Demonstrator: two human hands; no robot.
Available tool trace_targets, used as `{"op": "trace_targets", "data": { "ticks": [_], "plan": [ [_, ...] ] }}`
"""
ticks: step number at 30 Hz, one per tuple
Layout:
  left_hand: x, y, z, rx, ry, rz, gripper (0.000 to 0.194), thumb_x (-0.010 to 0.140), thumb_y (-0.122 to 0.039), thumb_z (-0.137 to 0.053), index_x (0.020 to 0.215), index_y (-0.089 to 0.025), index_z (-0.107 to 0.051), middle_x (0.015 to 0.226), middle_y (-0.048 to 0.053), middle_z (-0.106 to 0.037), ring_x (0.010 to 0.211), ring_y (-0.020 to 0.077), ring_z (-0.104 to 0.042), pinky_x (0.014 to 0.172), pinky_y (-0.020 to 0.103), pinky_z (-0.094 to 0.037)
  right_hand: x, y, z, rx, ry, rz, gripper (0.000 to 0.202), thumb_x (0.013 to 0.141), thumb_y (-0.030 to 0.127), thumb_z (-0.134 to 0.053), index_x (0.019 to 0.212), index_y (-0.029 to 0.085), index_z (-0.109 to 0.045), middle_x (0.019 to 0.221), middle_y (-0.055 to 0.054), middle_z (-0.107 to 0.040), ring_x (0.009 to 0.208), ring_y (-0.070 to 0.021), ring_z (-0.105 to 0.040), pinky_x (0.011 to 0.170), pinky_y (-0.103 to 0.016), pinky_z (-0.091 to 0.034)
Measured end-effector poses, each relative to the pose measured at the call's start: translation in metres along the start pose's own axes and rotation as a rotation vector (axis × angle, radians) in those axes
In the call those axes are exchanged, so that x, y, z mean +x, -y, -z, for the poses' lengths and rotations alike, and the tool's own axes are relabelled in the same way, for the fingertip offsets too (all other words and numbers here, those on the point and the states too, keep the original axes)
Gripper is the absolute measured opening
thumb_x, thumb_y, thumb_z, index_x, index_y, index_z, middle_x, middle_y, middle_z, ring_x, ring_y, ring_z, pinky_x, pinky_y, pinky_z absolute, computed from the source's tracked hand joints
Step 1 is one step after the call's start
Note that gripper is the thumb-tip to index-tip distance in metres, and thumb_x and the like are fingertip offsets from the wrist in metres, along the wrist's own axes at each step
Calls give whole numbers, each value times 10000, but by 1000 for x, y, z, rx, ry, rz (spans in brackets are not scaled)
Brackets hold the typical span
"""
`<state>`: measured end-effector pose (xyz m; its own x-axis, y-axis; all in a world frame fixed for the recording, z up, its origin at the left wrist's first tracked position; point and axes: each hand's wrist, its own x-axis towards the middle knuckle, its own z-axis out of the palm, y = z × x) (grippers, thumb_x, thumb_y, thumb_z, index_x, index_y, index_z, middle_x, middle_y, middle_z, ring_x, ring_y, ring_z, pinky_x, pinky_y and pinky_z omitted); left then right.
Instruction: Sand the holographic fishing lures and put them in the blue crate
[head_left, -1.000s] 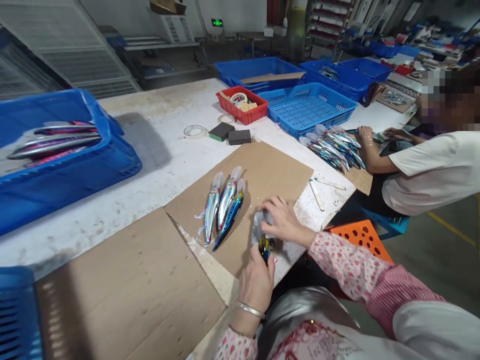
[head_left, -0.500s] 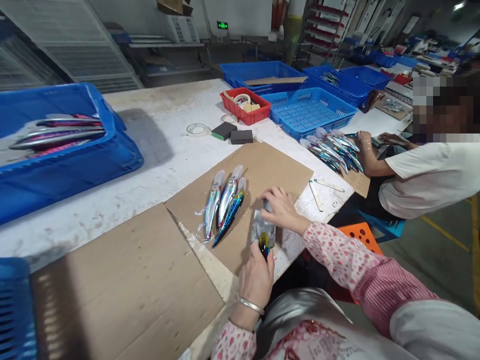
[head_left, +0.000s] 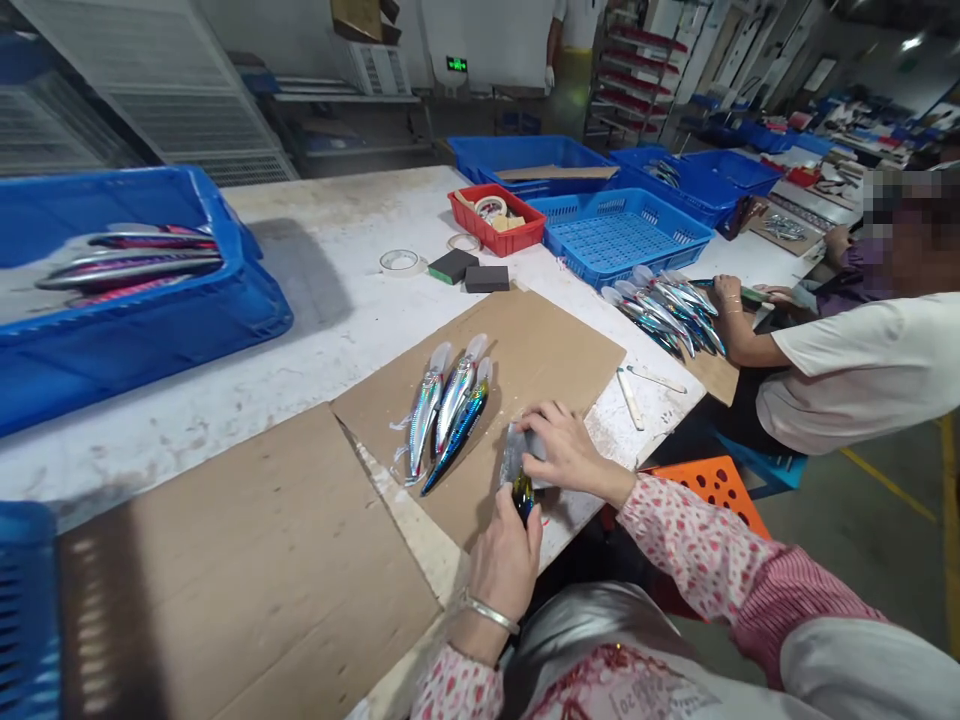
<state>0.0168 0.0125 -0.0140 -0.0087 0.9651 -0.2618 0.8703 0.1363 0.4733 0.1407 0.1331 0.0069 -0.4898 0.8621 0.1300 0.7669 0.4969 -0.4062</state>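
My left hand [head_left: 504, 565], a silver bangle at its wrist, is closed around a dark fishing lure with a yellow end [head_left: 523, 492] at the front edge of the table. Just beyond it, my right hand [head_left: 559, 448] is bent over a grey, shiny flat piece [head_left: 513, 450], its fingers gripping it near the lure's tip. Most of the lure is hidden by my left fingers. To the left, three finished-looking lures lie side by side on a cardboard sheet [head_left: 555, 335]: two silver lures [head_left: 454, 402] and a blue-black lure [head_left: 459, 435].
A blue crate [head_left: 255, 300] with lures stands at left. Sanding blocks [head_left: 486, 279], tape [head_left: 398, 262], a red basket [head_left: 514, 237] and a light-blue tray [head_left: 574, 262] lie farther back. At right a co-worker [head_left: 847, 345] sits by piled lures [head_left: 667, 310]. Two white sticks [head_left: 630, 400] lie nearby.
My right hand has come slightly toward me, closer to my left hand and the lure. The view has shifted a little, and a standing person shows more at the back.
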Motion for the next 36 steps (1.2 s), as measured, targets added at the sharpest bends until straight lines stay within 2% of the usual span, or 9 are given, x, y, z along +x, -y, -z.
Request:
{"op": "trace_targets", "data": {
  "ticks": [2, 6, 11, 15, 20, 25, 30, 33, 36],
  "plan": [
    [0, -1, 2, -7, 6, -1, 453, 956, -368, -284, 1313, -99, -354, 964, 173, -710, 883, 282, -707, 682, 335, -492, 0, -1, 0, 10, 6, 3, 311, 795, 299, -614, 1097, 234, -588, 1169, -57, -543, 1086, -246, -454, 857, -381, -399],
    [-2, -3, 5, -6, -3, 11, 459, 960, -359, -283, 1315, -76, -350, 984, 185, -704, 926, 281, -701, 704, 327, -490, 6, -3, 1, -54, -63, -61, 305, 824, 313, -591, 1115, 222, -588, 1192, -84, -535, 1113, -274, -430, 861, -411, -391],
    [-2, -2, 3, 5, 1, -6, 453, 962, -348, -299, 1325, -81, -344, 1006, 183, -703, 940, 277, -699, 704, 324, -490, 5, -3, 1, 16, 13, 45, 299, 813, 313, -603, 1103, 242, -585, 1174, -54, -542, 1089, -251, -445, 852, -385, -399],
    [-2, -1, 5, 4, 17, 7, 450, 968, -360, -285, 1320, -84, -339, 1014, 184, -703, 907, 279, -703, 690, 325, -481, 10, -4, 2, -43, -66, -53, 300, 825, 307, -586, 1113, 223, -588, 1192, -74, -533, 1116, -268, -428, 863, -407, -388],
    [-3, 3, 5, -42, 9, -20, 420, 970, -363, -295, 1302, -112, -348, 998, 158, -711, 886, 263, -707, 669, 312, -475, 4, -3, 0, 24, -11, 41, 305, 782, 289, -630, 1078, 231, -587, 1168, -43, -548, 1094, -236, -453, 852, -367, -400],
    [-3, 6, 1, -88, -34, -23, 415, 968, -353, -305, 1293, -98, -353, 1012, 168, -704, 887, 269, -705, 682, 328, -489, 7, -3, 2, -39, -62, -32, 297, 810, 300, -605, 1094, 217, -586, 1189, -70, -540, 1109, -260, -437, 863, -402, -387],
    [-3, 8, -1, -121, -28, -53, 411, 965, -355, -302, 1293, -111, -348, 1011, 160, -704, 893, 282, -702, 688, 348, -497, 3, -2, 3, 13, 28, 88, 314, 787, 304, -627, 1087, 229, -580, 1175, -60, -550, 1096, -249, -449, 841, -376, -397],
    [-4, 7, 0, -127, -31, -40, 413, 964, -346, -300, 1295, -103, -350, 1020, 167, -703, 887, 282, -703, 692, 353, -499, 6, -5, 3, -26, -30, 16, 303, 812, 308, -602, 1101, 221, -580, 1204, -76, -534, 1108, -263, -435, 845, -394, -391],
    [-4, 8, 1, -153, -41, -51, 417, 964, -366, -295, 1289, -112, -360, 989, 153, -711, 882, 270, -704, 691, 341, -502, 6, -6, 1, -11, -26, 62, 336, 793, 308, -622, 1114, 219, -573, 1217, -83, -532, 1114, -269, -428, 852, -398, -384]
  ]
}}
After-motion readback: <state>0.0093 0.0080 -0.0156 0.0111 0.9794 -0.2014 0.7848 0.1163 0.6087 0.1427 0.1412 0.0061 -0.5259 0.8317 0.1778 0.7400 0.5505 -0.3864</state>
